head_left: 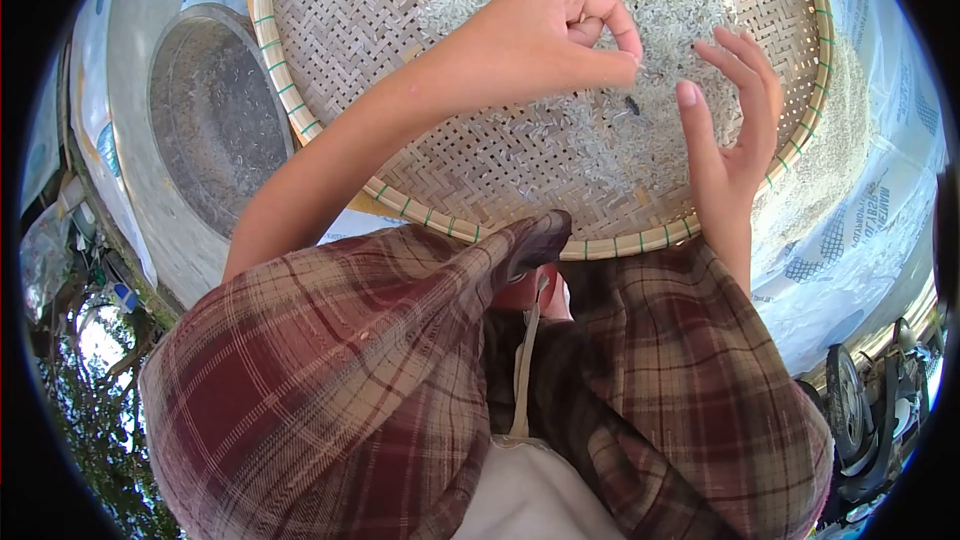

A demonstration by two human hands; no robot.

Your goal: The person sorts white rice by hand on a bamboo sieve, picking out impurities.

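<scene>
A round woven bamboo winnowing tray (335, 70) with a green-stitched rim carries white rice grains (620, 145), spread most thickly at its far side and centre. Over the middle of the tray, my left hand (565, 35) has its thumb and forefinger pressed together; I cannot tell what is between them. Just below those fingertips shows a small dark speck (632, 105) against the rice. My right hand (738, 110) hovers at the tray's right side, thumb and fingers apart and curved toward the left hand.
A grey oval basin (215, 110) with a few grains in it stands left of the tray. More rice (825, 140) lies on a printed white-blue plastic sheet (880, 200) at right. A motorbike (870, 410) is at lower right. Plaid cloth (330, 380) covers my lap against the near rim.
</scene>
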